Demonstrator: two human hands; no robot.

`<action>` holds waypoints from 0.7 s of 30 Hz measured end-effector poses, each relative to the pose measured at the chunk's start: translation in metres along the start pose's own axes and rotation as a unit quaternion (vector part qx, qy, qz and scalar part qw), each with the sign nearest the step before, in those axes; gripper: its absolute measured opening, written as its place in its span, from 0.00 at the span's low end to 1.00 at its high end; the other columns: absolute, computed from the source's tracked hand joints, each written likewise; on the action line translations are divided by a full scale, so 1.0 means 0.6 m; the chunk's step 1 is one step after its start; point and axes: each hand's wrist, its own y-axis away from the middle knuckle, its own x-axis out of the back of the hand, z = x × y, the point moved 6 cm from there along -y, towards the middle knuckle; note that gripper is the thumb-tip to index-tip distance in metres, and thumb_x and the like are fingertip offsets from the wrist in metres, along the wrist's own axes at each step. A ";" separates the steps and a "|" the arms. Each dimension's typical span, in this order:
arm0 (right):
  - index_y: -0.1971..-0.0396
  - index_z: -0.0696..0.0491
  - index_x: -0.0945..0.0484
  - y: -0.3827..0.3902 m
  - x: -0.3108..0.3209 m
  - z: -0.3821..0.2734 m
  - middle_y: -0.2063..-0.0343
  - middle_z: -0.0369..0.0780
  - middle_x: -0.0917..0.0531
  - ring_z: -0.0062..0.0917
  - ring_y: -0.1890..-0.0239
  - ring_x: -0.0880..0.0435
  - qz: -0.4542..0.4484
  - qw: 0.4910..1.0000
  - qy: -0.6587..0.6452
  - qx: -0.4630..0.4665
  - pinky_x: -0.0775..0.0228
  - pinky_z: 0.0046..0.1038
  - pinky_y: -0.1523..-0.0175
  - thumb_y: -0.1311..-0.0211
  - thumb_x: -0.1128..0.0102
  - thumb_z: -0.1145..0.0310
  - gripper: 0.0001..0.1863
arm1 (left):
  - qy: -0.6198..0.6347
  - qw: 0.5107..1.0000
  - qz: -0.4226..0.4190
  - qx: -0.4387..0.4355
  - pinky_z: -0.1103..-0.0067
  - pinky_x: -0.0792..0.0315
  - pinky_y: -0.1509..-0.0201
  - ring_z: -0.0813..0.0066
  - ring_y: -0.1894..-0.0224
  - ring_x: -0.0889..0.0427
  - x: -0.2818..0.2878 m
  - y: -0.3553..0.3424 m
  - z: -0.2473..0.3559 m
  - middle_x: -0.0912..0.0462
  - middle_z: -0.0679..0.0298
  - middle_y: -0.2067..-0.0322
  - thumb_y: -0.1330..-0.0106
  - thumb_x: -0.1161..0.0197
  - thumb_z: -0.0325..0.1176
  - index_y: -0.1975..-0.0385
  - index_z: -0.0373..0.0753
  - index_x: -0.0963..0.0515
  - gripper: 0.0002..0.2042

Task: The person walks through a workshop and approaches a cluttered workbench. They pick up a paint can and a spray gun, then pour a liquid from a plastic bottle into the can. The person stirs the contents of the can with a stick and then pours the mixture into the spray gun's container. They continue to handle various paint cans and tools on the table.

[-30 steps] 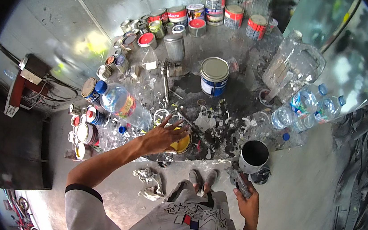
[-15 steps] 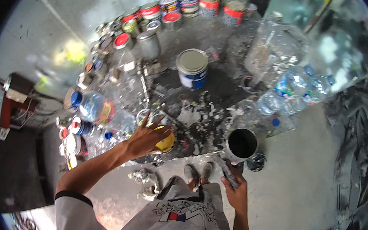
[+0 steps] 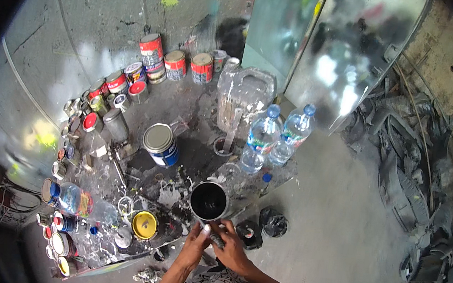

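My left hand [image 3: 195, 244] and my right hand [image 3: 229, 248] are close together just below an open metal can [image 3: 221, 207] with a dark inside, at the table's front edge. The right hand's fingers grip a grey, paint-crusted object [image 3: 216, 239]. My left hand is closed at its side, with a small pale piece at its thumb; what it holds is unclear. A yellow lid [image 3: 145, 224] lies left of my hands, and a closed blue-and-white can [image 3: 160, 150] stands farther back.
The paint-spattered table [image 3: 187, 148] carries several small cans [image 3: 115, 83] along back and left, a large jug [image 3: 242, 99] and water bottles [image 3: 263, 137] at right. A black plastic bundle [image 3: 273, 222] is on the floor [image 3: 334, 219]; dark scrap [image 3: 405, 177] lines the right wall.
My left hand has left the yellow lid and moved right to meet my right hand below the open can. The view has turned right, so the table's contents appear farther left.
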 end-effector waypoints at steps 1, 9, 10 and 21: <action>0.39 0.52 0.30 -0.008 0.008 0.003 0.48 0.47 0.30 0.44 0.49 0.24 -0.010 0.999 0.028 0.022 0.30 0.38 0.47 0.45 0.36 0.71 0.30 | 0.031 0.999 0.025 0.008 0.67 0.37 0.35 0.61 0.37 0.33 0.013 -0.015 -0.021 0.39 0.52 0.34 0.33 0.39 0.50 0.30 0.29 0.55 0.43; 0.41 0.59 0.30 -0.152 0.222 0.065 0.48 0.47 0.25 0.38 0.44 0.28 0.083 0.992 -0.085 -0.051 0.34 0.38 0.43 0.52 0.24 0.60 0.39 | -0.009 0.993 0.106 -0.051 0.68 0.29 0.45 0.65 0.47 0.21 -0.010 -0.038 0.002 0.23 0.62 0.47 0.32 0.41 0.45 0.36 0.40 0.39 0.29; 0.39 0.59 0.34 -0.179 0.248 0.087 0.46 0.48 0.27 0.40 0.43 0.29 0.157 0.986 -0.040 -0.031 0.35 0.39 0.41 0.53 0.23 0.59 0.43 | -0.023 0.992 0.111 -0.058 0.62 0.32 0.39 0.61 0.48 0.19 -0.018 -0.044 0.001 0.24 0.58 0.44 0.34 0.38 0.45 0.34 0.37 0.41 0.33; 0.35 0.61 0.47 -0.333 0.213 0.164 0.43 0.53 0.32 0.42 0.40 0.31 0.296 0.953 -0.065 0.020 0.37 0.39 0.39 0.60 0.18 0.57 0.57 | 0.092 0.971 0.193 -0.108 0.61 0.27 0.44 0.59 0.53 0.18 -0.031 -0.040 -0.057 0.20 0.53 0.52 0.32 0.43 0.45 0.46 0.33 0.31 0.23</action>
